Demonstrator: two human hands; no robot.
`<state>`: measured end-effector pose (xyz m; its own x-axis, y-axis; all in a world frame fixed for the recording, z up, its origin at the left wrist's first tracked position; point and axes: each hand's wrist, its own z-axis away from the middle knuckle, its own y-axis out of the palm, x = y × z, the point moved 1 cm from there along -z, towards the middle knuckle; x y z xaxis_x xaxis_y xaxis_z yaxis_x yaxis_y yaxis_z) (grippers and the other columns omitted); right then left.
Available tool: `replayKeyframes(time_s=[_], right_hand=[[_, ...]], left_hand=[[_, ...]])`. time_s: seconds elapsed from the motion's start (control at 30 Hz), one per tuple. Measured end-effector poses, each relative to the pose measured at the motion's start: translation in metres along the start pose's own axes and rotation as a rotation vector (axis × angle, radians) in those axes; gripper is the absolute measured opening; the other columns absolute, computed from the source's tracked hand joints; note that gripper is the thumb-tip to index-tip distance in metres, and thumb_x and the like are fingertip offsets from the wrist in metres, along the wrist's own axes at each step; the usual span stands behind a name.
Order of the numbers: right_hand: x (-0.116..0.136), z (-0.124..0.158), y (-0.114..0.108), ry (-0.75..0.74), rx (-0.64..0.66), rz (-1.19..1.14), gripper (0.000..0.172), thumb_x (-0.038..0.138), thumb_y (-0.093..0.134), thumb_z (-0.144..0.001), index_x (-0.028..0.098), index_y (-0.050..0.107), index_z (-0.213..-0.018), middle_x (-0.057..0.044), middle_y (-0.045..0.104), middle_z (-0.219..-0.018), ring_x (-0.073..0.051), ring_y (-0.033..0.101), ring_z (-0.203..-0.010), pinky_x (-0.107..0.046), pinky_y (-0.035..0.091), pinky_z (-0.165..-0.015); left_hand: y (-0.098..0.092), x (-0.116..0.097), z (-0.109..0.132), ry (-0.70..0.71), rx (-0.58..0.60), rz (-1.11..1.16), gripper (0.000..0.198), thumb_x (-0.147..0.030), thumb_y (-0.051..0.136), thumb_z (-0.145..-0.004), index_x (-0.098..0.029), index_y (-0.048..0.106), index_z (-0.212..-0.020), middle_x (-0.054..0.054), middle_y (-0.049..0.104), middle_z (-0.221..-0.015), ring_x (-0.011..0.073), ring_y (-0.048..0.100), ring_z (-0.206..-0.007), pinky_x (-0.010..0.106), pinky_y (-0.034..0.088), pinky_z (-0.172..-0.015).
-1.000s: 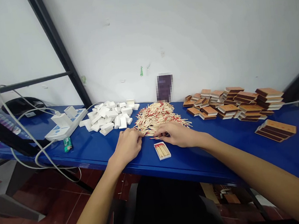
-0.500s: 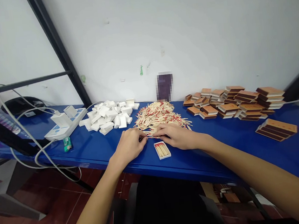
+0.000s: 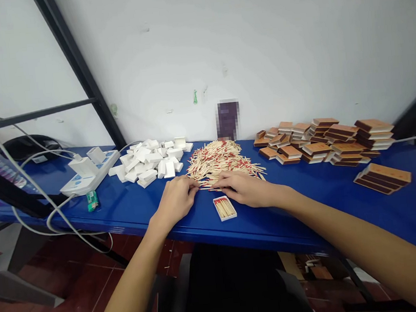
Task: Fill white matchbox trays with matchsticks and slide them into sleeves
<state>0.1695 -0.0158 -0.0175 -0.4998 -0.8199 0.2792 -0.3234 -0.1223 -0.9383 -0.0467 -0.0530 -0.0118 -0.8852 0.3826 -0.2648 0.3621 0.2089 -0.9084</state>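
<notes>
A heap of loose red-tipped matches (image 3: pixel 219 157) lies in the middle of the blue table (image 3: pixel 125 210). At its front left edge my left hand (image 3: pixel 178 196) has thumb and fingers drawn together by the match ends. My right hand (image 3: pixel 241 186) pinches at the near edge of the heap, with a few matches lying between the two hands. Just in front of my right hand sits a small white matchbox tray (image 3: pixel 235 216) filled with matches, heads toward the heap. Exactly what lies inside each pinch is partly hidden by the fingers.
White matchbox trays (image 3: pixel 145 159) are piled back left. Brown matchbox sleeves (image 3: pixel 316 150) stand in stacks back right, with a separate row of boxes (image 3: pixel 383 178) nearer. A power strip (image 3: pixel 81 183), cables and a small green packet (image 3: pixel 92 201) occupy the left. Below is the front edge (image 3: pixel 208 234).
My left thumb has drawn back toward the fingers, and the left hand has shifted slightly left, away from my right hand. The right hand stays nearly in place. The view tilts slightly.
</notes>
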Motion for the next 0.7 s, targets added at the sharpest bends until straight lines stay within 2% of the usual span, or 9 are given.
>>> replayKeyframes(time_s=[0.1, 0.27, 0.5, 0.7], right_hand=[[0.001, 0.001, -0.001, -0.009, -0.025, -0.003, 0.033, 0.014, 0.045, -0.096, 0.018, 0.067, -0.121, -0.009, 0.063, -0.1, -0.022, 0.059, -0.093, -0.034, 0.046, -0.084], [0.002, 0.003, -0.004, -0.004, -0.087, -0.06, 0.027, 0.01, 0.05, -0.091, 0.019, 0.07, -0.107, -0.006, 0.068, -0.09, -0.019, 0.061, -0.082, -0.031, 0.045, -0.076], [-0.001, 0.008, -0.009, 0.099, -0.055, -0.076, 0.021, 0.012, 0.058, -0.083, 0.019, 0.072, -0.097, -0.003, 0.07, -0.08, -0.016, 0.059, -0.071, -0.027, 0.042, -0.067], [0.001, 0.008, -0.012, 0.094, -0.05, -0.042, 0.02, 0.014, 0.056, -0.085, 0.019, 0.073, -0.094, -0.004, 0.068, -0.079, -0.018, 0.058, -0.073, -0.028, 0.041, -0.066]], left_hand=[[0.002, -0.001, 0.0, 0.018, -0.012, -0.021, 0.019, -0.018, 0.055, -0.094, -0.02, 0.073, -0.099, 0.006, 0.069, -0.099, 0.0227, 0.063, -0.095, 0.036, 0.047, -0.086], [0.003, -0.007, 0.002, 0.084, -0.008, -0.032, 0.021, -0.022, 0.057, -0.094, -0.023, 0.074, -0.106, 0.006, 0.063, -0.104, 0.0243, 0.057, -0.1, 0.04, 0.044, -0.09], [0.005, -0.008, 0.002, 0.092, 0.007, -0.027, 0.02, -0.024, 0.057, -0.095, -0.024, 0.074, -0.104, 0.006, 0.06, -0.104, 0.0249, 0.054, -0.101, 0.041, 0.042, -0.089], [0.006, -0.007, 0.002, 0.114, 0.026, -0.005, 0.021, -0.023, 0.055, -0.096, -0.024, 0.074, -0.103, 0.006, 0.06, -0.102, 0.0239, 0.053, -0.101, 0.04, 0.041, -0.091]])
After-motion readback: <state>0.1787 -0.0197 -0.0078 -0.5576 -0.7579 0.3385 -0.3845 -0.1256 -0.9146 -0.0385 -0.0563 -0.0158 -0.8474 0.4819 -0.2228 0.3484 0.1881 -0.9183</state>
